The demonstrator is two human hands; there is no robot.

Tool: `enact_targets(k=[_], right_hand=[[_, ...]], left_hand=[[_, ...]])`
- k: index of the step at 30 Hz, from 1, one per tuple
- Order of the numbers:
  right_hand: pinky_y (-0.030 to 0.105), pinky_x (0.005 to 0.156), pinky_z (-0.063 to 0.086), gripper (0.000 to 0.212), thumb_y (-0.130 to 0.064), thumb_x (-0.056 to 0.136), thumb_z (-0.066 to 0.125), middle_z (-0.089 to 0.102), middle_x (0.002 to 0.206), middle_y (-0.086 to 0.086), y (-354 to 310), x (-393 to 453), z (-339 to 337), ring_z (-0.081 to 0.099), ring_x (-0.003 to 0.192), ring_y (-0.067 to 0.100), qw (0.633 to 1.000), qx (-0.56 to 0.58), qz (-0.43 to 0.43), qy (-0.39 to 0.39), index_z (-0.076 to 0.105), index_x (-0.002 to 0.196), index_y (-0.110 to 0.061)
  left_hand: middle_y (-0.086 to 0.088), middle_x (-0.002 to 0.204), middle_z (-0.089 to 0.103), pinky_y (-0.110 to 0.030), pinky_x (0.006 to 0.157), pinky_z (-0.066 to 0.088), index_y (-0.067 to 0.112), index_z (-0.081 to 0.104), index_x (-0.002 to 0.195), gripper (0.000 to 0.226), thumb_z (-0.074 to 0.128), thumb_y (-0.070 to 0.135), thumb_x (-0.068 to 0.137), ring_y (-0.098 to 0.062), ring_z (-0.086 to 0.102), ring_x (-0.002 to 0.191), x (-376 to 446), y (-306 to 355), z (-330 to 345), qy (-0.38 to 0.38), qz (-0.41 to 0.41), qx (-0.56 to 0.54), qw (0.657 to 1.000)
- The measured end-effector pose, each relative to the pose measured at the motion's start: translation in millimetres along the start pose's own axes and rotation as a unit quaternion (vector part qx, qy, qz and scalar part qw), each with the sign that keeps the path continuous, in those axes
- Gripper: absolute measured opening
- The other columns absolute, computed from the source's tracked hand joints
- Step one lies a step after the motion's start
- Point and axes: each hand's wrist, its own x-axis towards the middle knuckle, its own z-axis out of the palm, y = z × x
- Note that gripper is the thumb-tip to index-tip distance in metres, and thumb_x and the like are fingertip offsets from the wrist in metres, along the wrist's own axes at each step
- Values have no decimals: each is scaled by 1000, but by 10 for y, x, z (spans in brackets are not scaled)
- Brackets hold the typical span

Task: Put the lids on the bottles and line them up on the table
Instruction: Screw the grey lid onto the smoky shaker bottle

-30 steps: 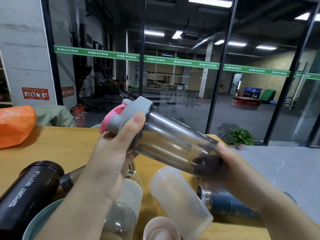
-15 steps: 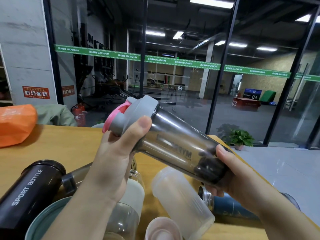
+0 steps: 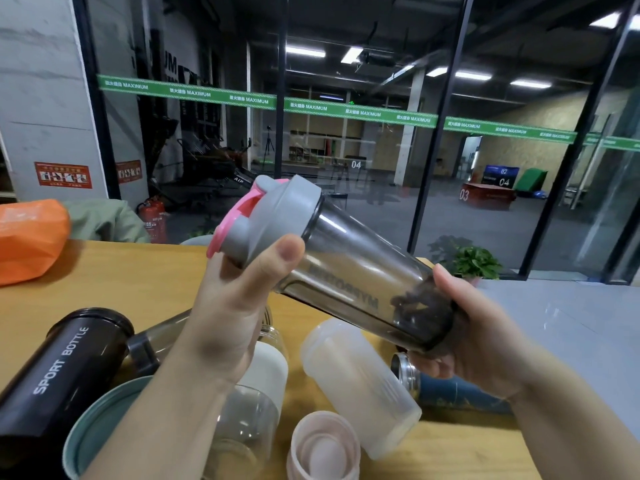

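Capping the smoky shaker bottle (image 3: 360,292), held tilted in the air above the counter (image 3: 114,282).

My left hand (image 3: 228,317) has its grip curled round the grey-pink lid (image 3: 266,216), thumb on the rim; my right hand (image 3: 474,327) wraps the base. Lid looks seated. To do it well: hold the base fixed, twist the lid only, keep the axes aligned so the threads don't cross, stop when firm. Then stand it upright clear of the uncapped frosted bottle (image 3: 360,382) and black sport bottle (image 3: 59,368) lying below.
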Motion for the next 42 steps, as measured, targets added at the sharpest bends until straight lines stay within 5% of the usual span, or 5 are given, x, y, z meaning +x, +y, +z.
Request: enact_targets(k=[10, 19, 27, 37, 42], right_hand=[[22, 40, 45, 84, -74, 58, 63, 64, 84, 19, 54, 66, 129, 55, 46, 21, 997, -16, 40, 57, 56, 107, -7], [43, 96, 50, 64, -59, 71, 66, 65, 119, -5, 21, 131, 202, 63, 109, 11, 949, -281, -87, 109, 49, 126, -31], [7, 80, 44, 90, -47, 71, 78, 46, 123, -25, -452, 320, 537, 51, 105, -7, 832, -540, -118, 52, 21, 141, -39], [35, 81, 46, 84, -27, 62, 79, 50, 118, -4, -649, 625, 855, 46, 101, 17, 735, -601, -293, 108, 37, 135, -19], [35, 92, 41, 88, -27, 60, 83, 49, 127, -2, -464, 867, 607, 42, 112, 16, 756, -564, -289, 163, 40, 136, -20]], left_hand=[[-11, 122, 65, -50, 106, 40, 15, 54, 131, 100, 82, 63, 48, -28, 58, 118, 50, 25, -54, 19, -20, 39, 999], [-4, 118, 60, -12, 75, 49, 20, 51, 122, 79, 76, 47, 52, -1, 63, 99, 51, 139, -6, 70, 61, 105, 990], [2, 114, 56, -7, 69, 47, 12, 43, 121, 84, 76, 44, 51, 6, 61, 94, 56, 199, 3, 112, 134, 146, 974], [6, 143, 37, -21, 98, 42, 29, 32, 143, 102, 79, 55, 56, -4, 40, 130, 76, 99, -79, 99, 99, 262, 955], [6, 155, 15, -25, 97, 28, 30, 4, 151, 113, 75, 46, 64, -3, 30, 129, 89, 44, -165, 115, -57, 342, 931]])
